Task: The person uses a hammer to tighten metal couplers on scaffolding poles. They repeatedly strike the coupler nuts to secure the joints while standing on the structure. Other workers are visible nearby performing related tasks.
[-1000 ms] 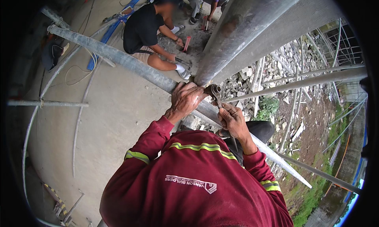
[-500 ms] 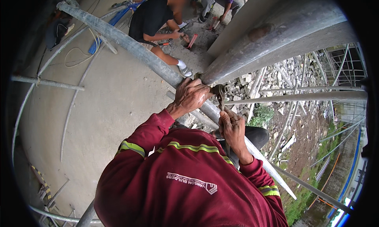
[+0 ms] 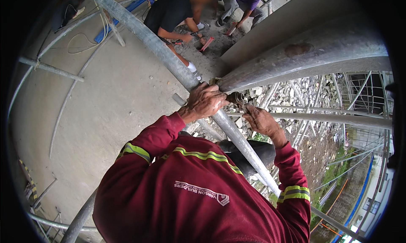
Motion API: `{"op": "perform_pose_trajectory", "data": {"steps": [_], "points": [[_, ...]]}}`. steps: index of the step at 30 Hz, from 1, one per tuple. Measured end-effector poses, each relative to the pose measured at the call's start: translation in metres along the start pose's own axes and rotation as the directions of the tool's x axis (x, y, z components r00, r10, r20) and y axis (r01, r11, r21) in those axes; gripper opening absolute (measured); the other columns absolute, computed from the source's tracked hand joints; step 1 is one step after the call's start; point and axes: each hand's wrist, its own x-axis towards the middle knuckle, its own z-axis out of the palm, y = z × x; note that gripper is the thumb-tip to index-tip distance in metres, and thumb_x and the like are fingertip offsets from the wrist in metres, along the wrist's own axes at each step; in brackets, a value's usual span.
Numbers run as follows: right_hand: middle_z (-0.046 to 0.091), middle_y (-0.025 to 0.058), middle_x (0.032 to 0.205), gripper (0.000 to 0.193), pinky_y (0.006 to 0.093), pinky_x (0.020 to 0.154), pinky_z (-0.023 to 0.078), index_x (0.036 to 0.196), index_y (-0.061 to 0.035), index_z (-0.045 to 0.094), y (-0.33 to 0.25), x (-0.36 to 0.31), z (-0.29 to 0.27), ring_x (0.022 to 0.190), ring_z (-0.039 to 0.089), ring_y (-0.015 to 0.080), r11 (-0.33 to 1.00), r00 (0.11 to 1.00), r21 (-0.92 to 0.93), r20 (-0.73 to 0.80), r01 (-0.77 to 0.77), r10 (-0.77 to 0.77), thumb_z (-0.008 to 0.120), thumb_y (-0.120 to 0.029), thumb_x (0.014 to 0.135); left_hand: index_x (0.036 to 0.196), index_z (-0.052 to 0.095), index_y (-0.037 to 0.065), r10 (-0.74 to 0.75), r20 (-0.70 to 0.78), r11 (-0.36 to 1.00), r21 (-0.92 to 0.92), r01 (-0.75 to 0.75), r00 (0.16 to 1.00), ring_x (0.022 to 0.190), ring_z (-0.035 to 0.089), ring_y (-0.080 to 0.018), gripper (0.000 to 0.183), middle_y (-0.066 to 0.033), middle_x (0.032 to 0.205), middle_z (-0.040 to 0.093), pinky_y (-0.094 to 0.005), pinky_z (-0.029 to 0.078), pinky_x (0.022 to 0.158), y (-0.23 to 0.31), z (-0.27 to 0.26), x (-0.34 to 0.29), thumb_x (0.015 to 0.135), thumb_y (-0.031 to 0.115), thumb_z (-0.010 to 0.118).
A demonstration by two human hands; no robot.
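Observation:
My left hand (image 3: 204,101) is closed over a grey metal scaffold pipe (image 3: 242,144) that runs diagonally in front of me. Its fingertips reach the dark scaffold clamp (image 3: 235,98) where the pipes meet. Just right of the clamp, my right hand (image 3: 263,123) has its fingers curled around a wrench, mostly hidden in the grip, whose ring end (image 3: 241,100) sits at the clamp's bolt. A thicker grey pipe (image 3: 308,52) comes in to the joint from the upper right.
Two people crouch on the concrete floor (image 3: 114,95) ahead, one in a black shirt (image 3: 169,14), near a red tool (image 3: 207,44). A concrete beam (image 3: 292,25) rises at right. Broken rubble (image 3: 302,90) and more pipes (image 3: 330,119) lie lower down. Another pipe (image 3: 80,217) stands at lower left.
My right hand has swung up and to the right around the clamp, turning the wrench from pointing toward me to pointing rightward. My left hand stays on the pipe. The view has shifted slightly.

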Motion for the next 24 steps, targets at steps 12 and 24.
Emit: {"op": "perform_pose_trajectory", "data": {"steps": [12,24], "points": [[0.061,0.0101,0.086,0.023,0.0412,0.065,0.053,0.095,-0.0077,0.057,0.062,0.059,0.003,0.08,0.063,0.0306,0.836,0.893,-0.492,-0.22,0.245,-0.391,0.068,-0.016,0.076,0.08,0.07,0.01,-0.028,-0.089,0.997,-0.068,0.021,0.996,0.069,0.06,-0.0218,0.017,-0.0032,0.073,0.061,-0.0381,0.046,0.064,0.007,-0.009,0.003,0.079,0.024,0.08],[0.068,0.0156,0.08,0.02,0.0462,0.063,0.054,0.1,-0.0082,0.061,0.02,0.029,0.001,0.072,0.068,0.0372,0.95,0.966,-0.266,-0.239,-0.164,0.1,0.068,-0.022,0.087,0.086,0.07,0.008,-0.047,0.026,0.998,-0.043,0.048,0.999,0.075,0.06,-0.023,0.018,-0.0037,0.078,0.062,-0.0393,0.046,0.072,0.007,-0.008,0.002,0.081,0.025,0.076]]}}
